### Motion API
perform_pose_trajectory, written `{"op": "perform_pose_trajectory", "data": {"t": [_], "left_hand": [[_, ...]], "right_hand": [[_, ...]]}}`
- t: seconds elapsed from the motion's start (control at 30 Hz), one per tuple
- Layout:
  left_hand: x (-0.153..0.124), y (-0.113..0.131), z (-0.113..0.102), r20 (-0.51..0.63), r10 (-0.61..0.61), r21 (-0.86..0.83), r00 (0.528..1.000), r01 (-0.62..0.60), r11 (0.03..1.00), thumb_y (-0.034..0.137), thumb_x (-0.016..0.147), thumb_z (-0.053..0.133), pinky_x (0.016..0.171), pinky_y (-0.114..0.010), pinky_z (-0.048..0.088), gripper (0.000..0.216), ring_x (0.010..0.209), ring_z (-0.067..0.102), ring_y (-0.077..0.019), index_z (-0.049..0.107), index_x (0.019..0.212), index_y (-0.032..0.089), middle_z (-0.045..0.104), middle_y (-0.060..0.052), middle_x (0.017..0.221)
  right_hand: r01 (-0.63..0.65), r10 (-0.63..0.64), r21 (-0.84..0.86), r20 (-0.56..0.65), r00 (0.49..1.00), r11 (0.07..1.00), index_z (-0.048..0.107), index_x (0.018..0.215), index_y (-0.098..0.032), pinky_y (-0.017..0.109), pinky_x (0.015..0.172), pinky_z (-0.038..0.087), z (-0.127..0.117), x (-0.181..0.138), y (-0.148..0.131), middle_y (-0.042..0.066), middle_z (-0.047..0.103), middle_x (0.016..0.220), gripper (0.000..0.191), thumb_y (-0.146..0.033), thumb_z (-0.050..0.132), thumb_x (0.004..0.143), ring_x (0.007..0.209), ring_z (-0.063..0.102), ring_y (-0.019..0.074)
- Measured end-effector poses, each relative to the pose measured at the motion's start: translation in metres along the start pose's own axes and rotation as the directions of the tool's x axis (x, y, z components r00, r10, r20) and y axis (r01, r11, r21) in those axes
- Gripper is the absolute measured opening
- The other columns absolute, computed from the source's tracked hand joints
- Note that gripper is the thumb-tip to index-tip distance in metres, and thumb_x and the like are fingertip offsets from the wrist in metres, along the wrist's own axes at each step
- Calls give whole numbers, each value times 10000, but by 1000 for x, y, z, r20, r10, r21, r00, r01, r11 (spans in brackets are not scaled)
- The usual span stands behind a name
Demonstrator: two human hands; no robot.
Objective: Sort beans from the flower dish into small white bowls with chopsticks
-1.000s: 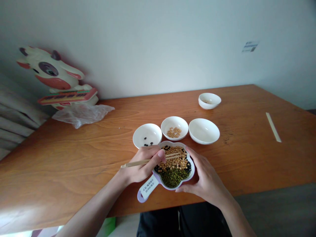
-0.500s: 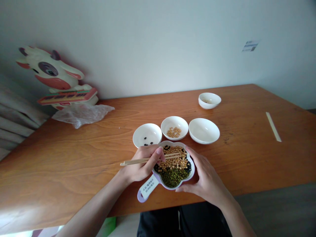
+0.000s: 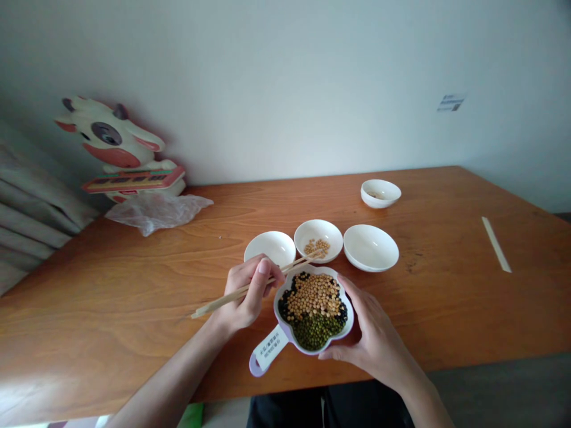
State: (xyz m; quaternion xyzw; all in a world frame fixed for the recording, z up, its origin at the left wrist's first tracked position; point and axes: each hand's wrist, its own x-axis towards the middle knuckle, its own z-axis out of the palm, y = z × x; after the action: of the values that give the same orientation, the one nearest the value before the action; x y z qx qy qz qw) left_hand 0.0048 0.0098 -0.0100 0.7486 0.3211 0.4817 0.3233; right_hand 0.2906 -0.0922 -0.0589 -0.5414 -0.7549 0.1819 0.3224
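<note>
Presently: thin wooden chopsticks [image 3: 214,305] pinched by left hand [image 3: 247,294] fingers; glossy white flower-shaped bowl [image 3: 281,292] clasped by curled right hand [image 3: 377,336] fingers.

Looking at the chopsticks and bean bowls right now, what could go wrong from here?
1. The wooden chopsticks in the left hand reach over the middle white bowl of yellow beans; any bean pinched at the tips may slip and roll across the wooden table.
2. The white flower-shaped handled bowl of mixed beans, steadied by the right hand, sits near the table's front edge; a nudge might spill it.
</note>
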Motion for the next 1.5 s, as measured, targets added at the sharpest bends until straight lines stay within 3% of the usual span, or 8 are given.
{"op": "perform_pose_trajectory", "data": {"t": [0.13,0.3,0.67,1.0,1.5], "left_hand": [[4,1,1,-27,-58,60,998,59,996,398,1192,407,607,-281,490,477,587,554,-121,722,891,201,642,-8,712],[7,4,2,82,-65,146,994,52,988,427,1186,408,675,-285,507,479,710,615,-148,716,905,191,678,-31,793],[2,5,-7,309,49,-4,950,-50,999,340,1191,372,701,-309,490,489,681,602,-139,719,875,200,660,-27,771],[5,16,4,304,-70,56,950,55,997,389,1189,379,704,-281,504,514,711,634,-143,717,863,178,671,-26,775],[4,16,16,333,-28,75,942,3,997,357,1184,372,745,-278,525,475,718,632,-147,679,866,185,663,-18,783]], "right_hand": [[17,-18,-11,-18,1000,1000,221,1746,-328,642,1208,529,0,1,1,171,507,1720,1296,-666,948,727,1518,564,442],[13,-13,0,-16,1000,1000,240,1743,-323,645,1206,530,0,0,2,177,518,1711,1291,-679,946,722,1515,568,441],[-17,16,35,21,1000,999,232,1740,-334,655,1241,491,-3,2,-1,168,498,1725,1287,-659,954,725,1540,538,441],[-40,39,33,39,998,999,230,1732,-332,653,1232,491,-5,1,-4,180,499,1717,1262,-684,932,743,1535,539,427],[-20,19,28,15,1000,999,245,1742,-329,678,1220,499,-5,1,-4,186,518,1700,1281,-661,952,727,1518,557,456]]}}
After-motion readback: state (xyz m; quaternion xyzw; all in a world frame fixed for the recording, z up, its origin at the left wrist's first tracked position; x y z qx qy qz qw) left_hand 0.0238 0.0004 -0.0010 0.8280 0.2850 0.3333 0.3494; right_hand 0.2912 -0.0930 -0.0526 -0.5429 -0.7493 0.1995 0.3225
